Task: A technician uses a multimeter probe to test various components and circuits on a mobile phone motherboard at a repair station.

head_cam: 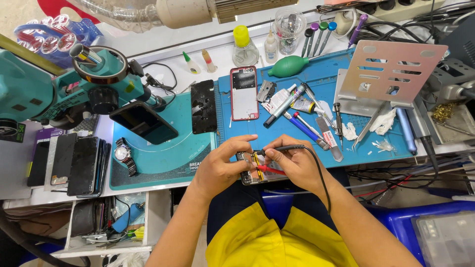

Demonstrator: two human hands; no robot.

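White workbench [163, 42] fills the view, with a blue mat [376, 146] on its right part and a teal mat [168, 158] under a microscope [74, 84] on the left. At the near edge of the blue mat lies an opened phone [250, 170], its inner parts facing up.

The left hand [222, 165] rests on the left side of the phone; its fingers are curled, and thumb and forefinger are pressed together on a red probe [269, 170] that touches the inside of the phone. The right hand [297, 163] lies over the right side of the phone. Its fingers pinch a black probe [279, 149], whose tip points left onto the phone, and a black wire [319, 170] runs from it over the wrist.

Behind the hands, on the blue mat, stands a red phone frame [244, 93], and just left of it a black back cover [203, 106]. Pens and tubes [297, 111] lie to the right, near a metal stand [391, 71]. A green blower [288, 66] sits farther back. A watch [122, 154] lies on the teal mat, beside a row of dark phones [69, 165].
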